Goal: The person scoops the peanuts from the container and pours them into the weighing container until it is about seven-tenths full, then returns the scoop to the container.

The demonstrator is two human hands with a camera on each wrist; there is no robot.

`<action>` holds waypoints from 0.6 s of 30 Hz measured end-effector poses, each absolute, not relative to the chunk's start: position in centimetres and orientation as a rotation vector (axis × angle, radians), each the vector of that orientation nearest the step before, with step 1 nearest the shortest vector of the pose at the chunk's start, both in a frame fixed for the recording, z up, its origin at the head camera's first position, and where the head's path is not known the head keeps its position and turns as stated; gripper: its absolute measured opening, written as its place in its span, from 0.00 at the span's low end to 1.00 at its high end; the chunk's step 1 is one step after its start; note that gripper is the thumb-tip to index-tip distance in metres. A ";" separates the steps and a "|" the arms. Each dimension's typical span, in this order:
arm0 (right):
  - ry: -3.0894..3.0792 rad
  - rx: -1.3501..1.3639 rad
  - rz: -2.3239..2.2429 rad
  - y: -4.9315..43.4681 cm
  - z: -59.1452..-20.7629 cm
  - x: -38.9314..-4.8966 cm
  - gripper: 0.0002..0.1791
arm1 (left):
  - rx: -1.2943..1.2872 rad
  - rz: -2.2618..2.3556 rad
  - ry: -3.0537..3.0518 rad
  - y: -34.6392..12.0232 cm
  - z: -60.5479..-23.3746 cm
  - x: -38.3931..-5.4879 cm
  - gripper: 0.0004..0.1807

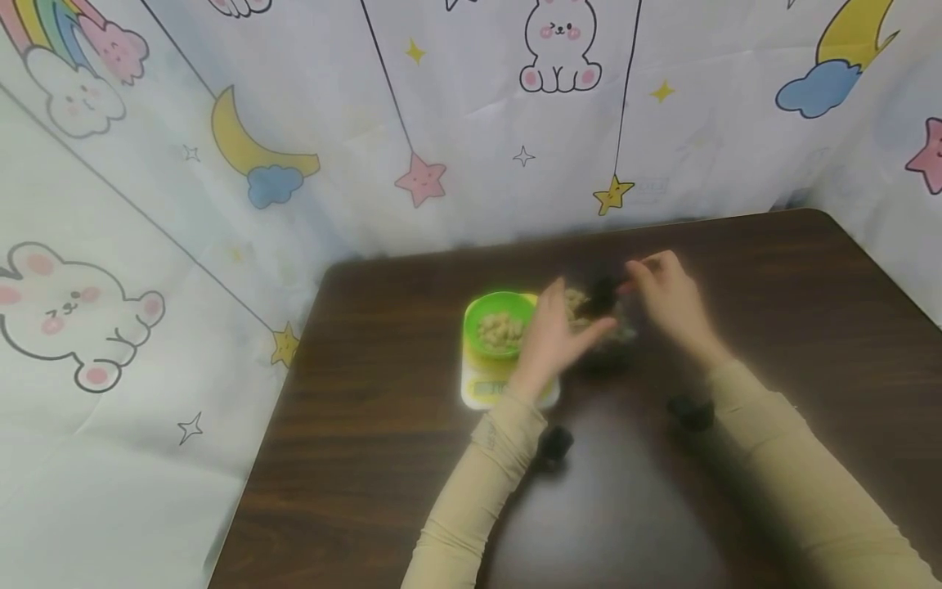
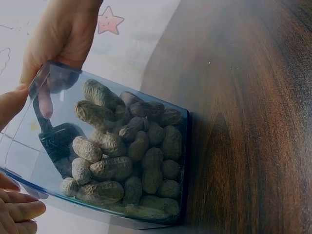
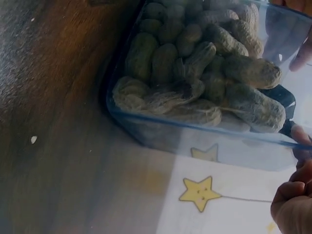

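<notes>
A clear plastic container point(image 2: 161, 214) holds unshelled peanuts point(image 2: 112, 168). My right hand point(image 1: 670, 298) is at its right side and pinches the handle of a black scoop point(image 2: 63, 144). The scoop's head reaches inside against the peanuts, as the right wrist view also shows beside my right hand point(image 3: 292, 202). My left hand point(image 1: 548, 335) is at the container's left side, thumb spread and fingers fairly straight, close to or touching the wall. Left of it, a green bowl point(image 1: 482, 315) with peanuts point(image 1: 500, 330) sits on a white and yellow kitchen scale point(image 1: 471, 393), partly hidden by my left hand.
The dark wooden table point(image 1: 353, 425) ends at a wall covering point(image 1: 471, 123) printed with bunnies, stars and moons. Small pale crumbs point(image 3: 33, 140) lie on the table near the container. Dark wrist devices point(image 1: 555, 443) sit under both sleeves.
</notes>
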State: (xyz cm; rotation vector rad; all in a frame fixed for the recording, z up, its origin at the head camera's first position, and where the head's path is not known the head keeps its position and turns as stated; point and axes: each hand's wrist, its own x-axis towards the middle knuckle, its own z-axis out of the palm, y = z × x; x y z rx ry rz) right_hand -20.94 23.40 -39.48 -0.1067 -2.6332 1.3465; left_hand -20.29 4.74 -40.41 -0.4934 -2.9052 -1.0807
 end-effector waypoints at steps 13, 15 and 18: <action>-2.710 0.012 1.246 23.9 -39.4 -20.7 0.27 | -0.503 -1.052 -2.909 4.8 -40.4 -20.3 0.56; -2.707 0.002 1.240 23.9 -39.4 -20.6 0.27 | -0.504 -1.053 -2.906 4.9 -40.4 -20.3 0.56; -2.683 -0.023 1.261 23.9 -39.4 -20.6 0.28 | -0.503 -1.061 -2.904 4.9 -40.4 -20.2 0.56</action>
